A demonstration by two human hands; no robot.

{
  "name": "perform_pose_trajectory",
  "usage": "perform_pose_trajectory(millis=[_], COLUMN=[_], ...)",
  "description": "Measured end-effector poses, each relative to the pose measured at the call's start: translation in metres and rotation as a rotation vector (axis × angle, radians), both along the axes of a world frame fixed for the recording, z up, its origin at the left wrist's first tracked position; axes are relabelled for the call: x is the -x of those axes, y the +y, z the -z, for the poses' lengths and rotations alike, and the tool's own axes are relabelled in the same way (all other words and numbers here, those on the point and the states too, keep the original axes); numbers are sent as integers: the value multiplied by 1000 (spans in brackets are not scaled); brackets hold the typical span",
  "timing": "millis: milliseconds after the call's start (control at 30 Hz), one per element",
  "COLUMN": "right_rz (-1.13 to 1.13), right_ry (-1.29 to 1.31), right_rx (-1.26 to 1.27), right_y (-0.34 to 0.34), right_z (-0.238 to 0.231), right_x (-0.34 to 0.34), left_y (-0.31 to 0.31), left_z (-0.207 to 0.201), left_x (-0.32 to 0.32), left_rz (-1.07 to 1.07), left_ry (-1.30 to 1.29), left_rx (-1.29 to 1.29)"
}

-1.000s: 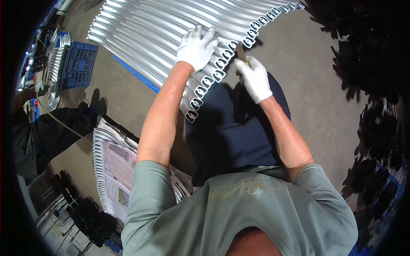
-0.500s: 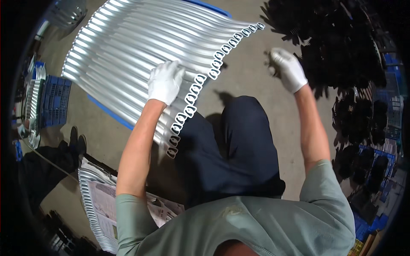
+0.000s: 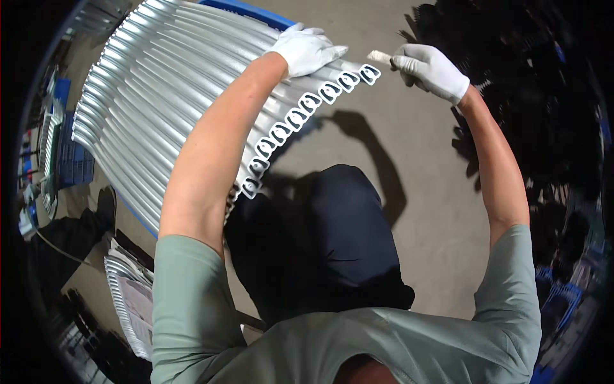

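Note:
A broad row of silvery metal tubes (image 3: 160,96) lies side by side, their hollow ends (image 3: 296,120) pointing toward my knees and the right. My white-gloved left hand (image 3: 306,51) rests palm down on the far tubes close to those ends, fingers stretched out. Off the last tube end, on the right, my white-gloved right hand (image 3: 430,70) is closed around a short, pale, stick-like piece (image 3: 380,57). That piece points left toward the tubes, with a gap between them. Its exact kind is too small to make out.
Under the tubes shows a blue crate edge (image 3: 246,11). Dark piled parts (image 3: 505,83) stand along the right. At lower left are more tubes (image 3: 125,307) with newspaper (image 3: 137,297). Another person's dark-clothed leg (image 3: 70,246) is at left, near a blue crate (image 3: 77,163).
My left hand has slid away from me and rightward across the tubes to the far ends. The right hand has risen slightly, and the pale piece now shows clearly in it.

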State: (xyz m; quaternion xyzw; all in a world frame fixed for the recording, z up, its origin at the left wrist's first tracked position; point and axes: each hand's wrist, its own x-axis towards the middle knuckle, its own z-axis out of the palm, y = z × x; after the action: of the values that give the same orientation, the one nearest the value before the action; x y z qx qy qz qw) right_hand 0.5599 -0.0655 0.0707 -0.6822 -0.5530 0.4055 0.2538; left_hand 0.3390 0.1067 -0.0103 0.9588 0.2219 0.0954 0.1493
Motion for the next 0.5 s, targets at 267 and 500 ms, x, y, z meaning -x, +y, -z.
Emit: perform_pose_trajectory(millis=[267,500], right_rz=[-349,-573], right_ry=[-62,-113], right_rx=[44,-14], right_y=[42,42], right_z=[3,4], right_x=[-12,-13], left_y=[-2,-8], left_z=[8,3], left_x=[-8,-12], left_rz=[-30,-50], left_ry=[157,261], left_rx=[-152,-175])
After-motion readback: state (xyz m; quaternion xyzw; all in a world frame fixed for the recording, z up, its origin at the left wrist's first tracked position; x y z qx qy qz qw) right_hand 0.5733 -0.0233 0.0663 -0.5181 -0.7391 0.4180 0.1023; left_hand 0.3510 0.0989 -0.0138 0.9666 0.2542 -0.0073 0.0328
